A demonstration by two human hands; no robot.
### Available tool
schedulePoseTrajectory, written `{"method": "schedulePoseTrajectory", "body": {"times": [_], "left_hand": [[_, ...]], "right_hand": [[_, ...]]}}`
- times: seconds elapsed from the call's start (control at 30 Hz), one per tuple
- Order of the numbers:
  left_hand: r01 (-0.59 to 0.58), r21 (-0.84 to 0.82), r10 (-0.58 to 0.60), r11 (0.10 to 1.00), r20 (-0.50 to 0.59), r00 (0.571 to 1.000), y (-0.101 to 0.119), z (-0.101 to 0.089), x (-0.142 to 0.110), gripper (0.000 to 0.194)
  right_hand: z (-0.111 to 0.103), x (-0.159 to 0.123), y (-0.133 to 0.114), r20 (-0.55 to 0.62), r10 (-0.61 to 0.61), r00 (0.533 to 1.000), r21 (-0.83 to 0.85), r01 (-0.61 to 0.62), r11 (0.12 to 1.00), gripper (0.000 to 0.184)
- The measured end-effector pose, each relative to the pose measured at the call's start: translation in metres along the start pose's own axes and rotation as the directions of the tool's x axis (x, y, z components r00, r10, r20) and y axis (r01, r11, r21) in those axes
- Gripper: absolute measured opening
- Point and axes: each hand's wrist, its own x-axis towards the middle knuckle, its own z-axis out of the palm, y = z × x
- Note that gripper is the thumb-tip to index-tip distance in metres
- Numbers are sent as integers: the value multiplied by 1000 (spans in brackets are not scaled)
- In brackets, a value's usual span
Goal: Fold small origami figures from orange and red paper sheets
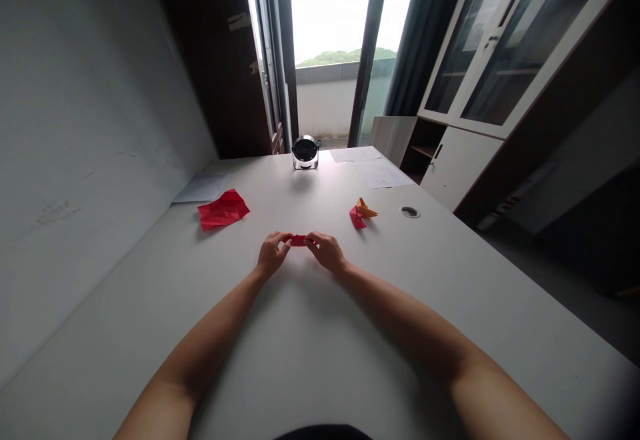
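A small folded piece of red paper (299, 241) is stretched between my two hands, just above the white table. My left hand (273, 251) pinches its left end between thumb and fingers. On the right end, my right hand (325, 249) has a similar pinch. Parts of the paper are covered by the fingertips. A creased red paper sheet (223, 210) lies to the left, beyond my left hand. To the right, past my right hand, rests a folded paper piece (361, 213) in red and orange.
On the white table (280, 353), a small round black device on a metal stand (305, 152) stands at the far edge. White papers (387, 174) lie back right, more papers (200, 188) back left against the wall. A round cable hole (410, 212) is near the right edge.
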Motion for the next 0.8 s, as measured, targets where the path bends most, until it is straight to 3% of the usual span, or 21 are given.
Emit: {"method": "schedulePoseTrajectory", "body": {"times": [0.2, 0.43, 0.8], "left_hand": [[69, -118, -71, 991, -13, 997, 4, 0, 0, 13], [38, -32, -37, 999, 52, 998, -1, -1, -1, 15], [59, -96, -50, 994, 96, 994, -4, 3, -3, 11]], "right_hand": [[1, -1, 0, -3, 18, 1000, 2, -18, 1000, 24], [0, 0, 0, 0, 11, 1000, 0, -11, 1000, 26], [0, -1, 1, 10, 16, 1000, 43, -17, 999, 23]]}}
